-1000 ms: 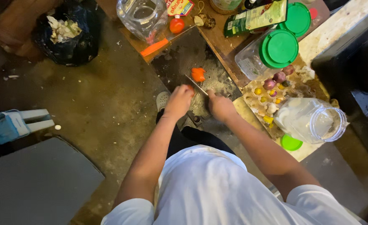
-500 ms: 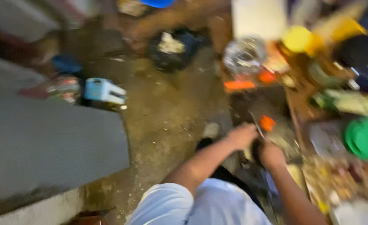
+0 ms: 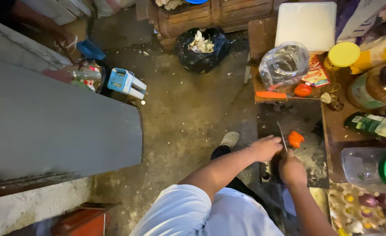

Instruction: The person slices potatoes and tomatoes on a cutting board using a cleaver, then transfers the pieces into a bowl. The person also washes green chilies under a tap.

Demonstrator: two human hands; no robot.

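Right hand [image 3: 292,170]: fingers were closed around the handle of a knife [image 3: 282,136], whose blade pointed away from the body.
Left hand [image 3: 266,147]: rested just left of the blade, fingers curled; whether it gripped anything could not be told.
Orange pepper piece [image 3: 295,139]: lay on the dark cutting board [image 3: 308,118], touching the right side of the blade.
Far edge of the board: an orange-handled knife [image 3: 271,94] and a small tomato [image 3: 303,89] lay beside a clear jar [image 3: 283,64].
Floor: a black rubbish bag [image 3: 201,50] stood well apart.
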